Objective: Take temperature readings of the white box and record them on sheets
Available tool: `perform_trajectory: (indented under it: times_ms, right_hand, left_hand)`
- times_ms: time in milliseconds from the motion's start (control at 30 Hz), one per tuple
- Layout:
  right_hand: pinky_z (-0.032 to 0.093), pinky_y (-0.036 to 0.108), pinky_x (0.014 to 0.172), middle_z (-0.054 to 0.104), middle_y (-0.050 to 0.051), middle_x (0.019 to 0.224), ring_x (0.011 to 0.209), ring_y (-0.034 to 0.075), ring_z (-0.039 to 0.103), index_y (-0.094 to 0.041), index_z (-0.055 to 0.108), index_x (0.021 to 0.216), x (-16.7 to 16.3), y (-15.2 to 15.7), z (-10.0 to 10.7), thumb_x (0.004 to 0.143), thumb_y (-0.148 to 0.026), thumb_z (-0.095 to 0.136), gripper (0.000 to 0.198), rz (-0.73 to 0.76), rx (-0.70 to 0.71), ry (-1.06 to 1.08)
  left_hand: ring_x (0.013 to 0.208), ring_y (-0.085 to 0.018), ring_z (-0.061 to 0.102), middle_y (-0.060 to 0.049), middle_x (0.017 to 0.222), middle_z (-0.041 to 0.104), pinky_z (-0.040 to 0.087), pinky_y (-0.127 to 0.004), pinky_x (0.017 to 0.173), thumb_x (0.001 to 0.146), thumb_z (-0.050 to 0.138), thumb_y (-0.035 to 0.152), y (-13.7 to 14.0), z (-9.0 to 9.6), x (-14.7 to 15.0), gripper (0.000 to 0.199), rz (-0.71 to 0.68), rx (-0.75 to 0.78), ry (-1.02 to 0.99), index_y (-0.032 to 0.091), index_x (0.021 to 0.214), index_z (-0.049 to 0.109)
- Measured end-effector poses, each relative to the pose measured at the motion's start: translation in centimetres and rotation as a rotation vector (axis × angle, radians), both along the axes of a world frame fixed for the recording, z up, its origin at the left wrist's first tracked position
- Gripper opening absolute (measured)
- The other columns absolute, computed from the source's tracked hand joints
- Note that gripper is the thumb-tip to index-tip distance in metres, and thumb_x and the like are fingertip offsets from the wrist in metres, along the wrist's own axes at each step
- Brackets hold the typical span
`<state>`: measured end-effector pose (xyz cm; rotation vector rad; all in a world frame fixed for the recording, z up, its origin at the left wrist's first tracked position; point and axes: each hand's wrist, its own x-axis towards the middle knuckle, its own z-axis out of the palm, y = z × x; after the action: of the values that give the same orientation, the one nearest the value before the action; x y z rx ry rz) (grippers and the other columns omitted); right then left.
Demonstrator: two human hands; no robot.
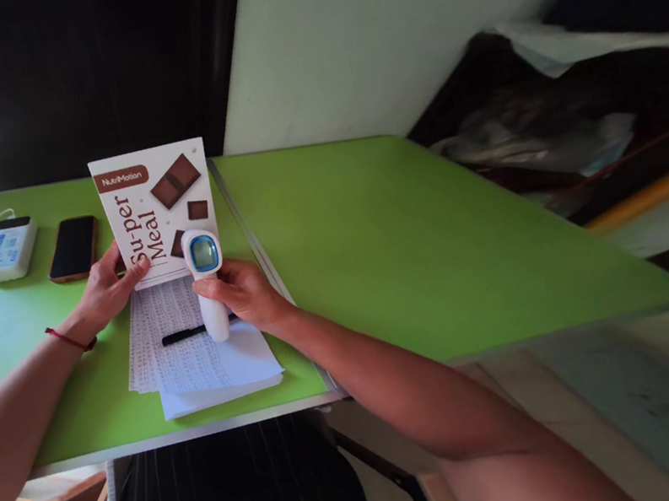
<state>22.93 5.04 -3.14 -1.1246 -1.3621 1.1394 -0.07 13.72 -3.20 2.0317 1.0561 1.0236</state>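
Note:
My left hand [112, 281] grips the lower left edge of a white box [138, 206] printed "NutriMotion Su-per Meal", with brown chocolate pieces on its face. The box stands upright, its front towards me. In my right hand [245, 293] is a white infrared thermometer [213, 301] with a blue-rimmed screen, held upright before the box's lower right corner. Beneath both lie written paper sheets [193, 368], some stacked unevenly. A black pen [182, 336] rests on the paper, partly hidden behind the thermometer's handle.
Left of the box, a dark phone [72, 249] lies on the green folding table [386, 250]. Beyond it sits a white device [8, 249] with a cable. A seam in the tabletop runs just right of the papers. A dark panel and a pale wall stand behind.

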Motion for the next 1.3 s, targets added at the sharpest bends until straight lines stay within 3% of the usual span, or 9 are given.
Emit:
perform_trajectory:
  times_ms: [500, 1300]
  right_hand:
    - [0.037, 0.029, 0.058, 0.050, -0.004, 0.064, 0.064, 0.013, 0.043, -0.023, 0.056, 0.068, 0.02, 0.00, -0.02, 0.067, -0.054, 0.072, 0.035, 0.010, -0.003, -0.003]
    - [0.036, 0.029, 0.057, 0.045, -0.005, 0.062, 0.061, 0.011, 0.040, -0.023, 0.051, 0.065, 0.33, 0.12, 0.20, 0.067, -0.054, 0.072, 0.038, 0.040, 0.009, -0.021]
  left_hand:
    - [0.110, -0.033, 0.071, -0.009, 0.120, 0.076, 0.061, -0.047, 0.095, 0.088, 0.070, 0.066, -0.07, 0.17, -0.09, 0.053, -0.009, -0.010, 0.002, 0.024, 0.119, 0.070]
    - [0.096, -0.026, 0.071, -0.009, 0.110, 0.076, 0.060, -0.037, 0.080, 0.084, 0.076, 0.061, -0.04, 0.46, 0.02, 0.050, -0.005, -0.010, -0.019, 0.020, 0.113, 0.069]
